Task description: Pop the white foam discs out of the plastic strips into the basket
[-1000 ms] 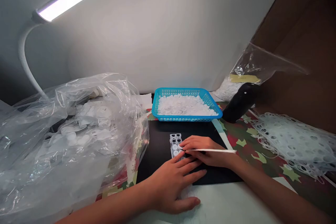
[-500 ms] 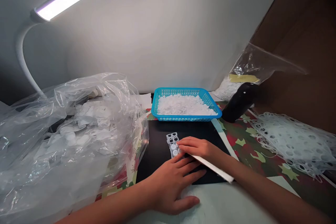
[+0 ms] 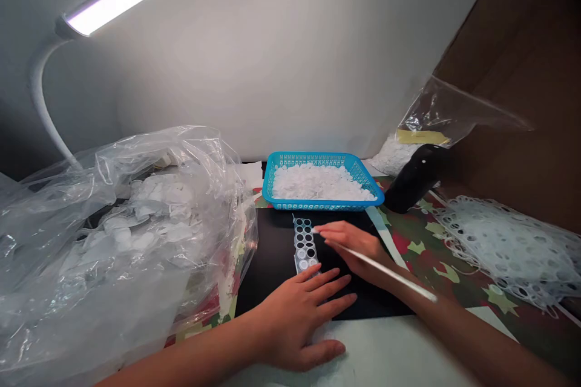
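Observation:
A translucent strip with two columns of round cut-outs [image 3: 299,237] lies on the black mat [image 3: 267,278]. Dark mat shows through its far circles, while white discs [image 3: 303,264] fill several near ones. My left hand [image 3: 299,314] is spread flat, its fingertips at the strip's near end, part of which they hide. Just right of the strip, my right hand [image 3: 356,248] is closed around a thin white stick [image 3: 390,272] that slants back over the wrist. A small white bit shows at its fingertips; I cannot make out whether it is the stick's tip or a loose disc.
Behind the mat stands a blue basket [image 3: 323,202] of small white pieces. A large clear bag [image 3: 149,242] of white scraps fills the left. On the right are a black object [image 3: 415,178], a bag with a yellow label [image 3: 422,136] and a pile of perforated sheets [image 3: 512,248].
The strip now reaches farther toward the basket, with more see-through circles showing. My right hand has drawn off it to the right, and the stick has swung. The left hand stays nearly still.

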A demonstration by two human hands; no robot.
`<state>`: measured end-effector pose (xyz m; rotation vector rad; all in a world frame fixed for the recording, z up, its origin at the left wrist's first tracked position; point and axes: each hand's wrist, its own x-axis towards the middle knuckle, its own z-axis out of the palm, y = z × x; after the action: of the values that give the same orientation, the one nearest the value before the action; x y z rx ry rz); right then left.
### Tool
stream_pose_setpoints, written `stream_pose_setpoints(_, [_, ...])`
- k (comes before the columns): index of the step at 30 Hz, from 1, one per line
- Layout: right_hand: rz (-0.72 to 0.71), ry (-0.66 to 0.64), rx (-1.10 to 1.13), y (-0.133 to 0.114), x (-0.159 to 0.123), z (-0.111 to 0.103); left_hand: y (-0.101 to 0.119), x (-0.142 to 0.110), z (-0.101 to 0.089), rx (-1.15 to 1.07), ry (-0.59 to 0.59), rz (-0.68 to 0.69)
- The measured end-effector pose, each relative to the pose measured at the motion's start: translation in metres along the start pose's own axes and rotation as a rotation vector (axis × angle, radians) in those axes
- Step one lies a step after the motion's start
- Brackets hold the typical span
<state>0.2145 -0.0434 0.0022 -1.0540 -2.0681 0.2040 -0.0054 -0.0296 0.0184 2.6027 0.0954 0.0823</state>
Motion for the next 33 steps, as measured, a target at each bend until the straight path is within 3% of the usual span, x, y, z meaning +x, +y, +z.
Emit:
stream_pose_setpoints(3, [0.012, -0.162, 0.092, -0.005, -0.004, 0.011, 0.001, 0.001, 0.000, 0.023, 0.028, 0.012])
stream_pose_setpoints(7, [0.037, -0.278, 0.136, -0.006, -0.003, 0.014, 0.000, 0.002, 0.002, 0.043, 0.044, 0.014])
stream_pose_setpoints(20, [0.082, -0.329, 0.153, -0.005, -0.003, 0.013, -0.001, 0.001, 0.004, 0.043, 0.050, 0.010])
stream_pose_setpoints(26, [0.073, -0.238, 0.085, -0.007, -0.003, 0.020, -0.001, 0.001, 0.003, 0.047, 0.033, 0.010])
stream_pose_setpoints(33, [0.068, 0.079, -0.028, 0.012, 0.004, 0.013, -0.001, 0.000, 0.003, -0.006, -0.004, 0.009])
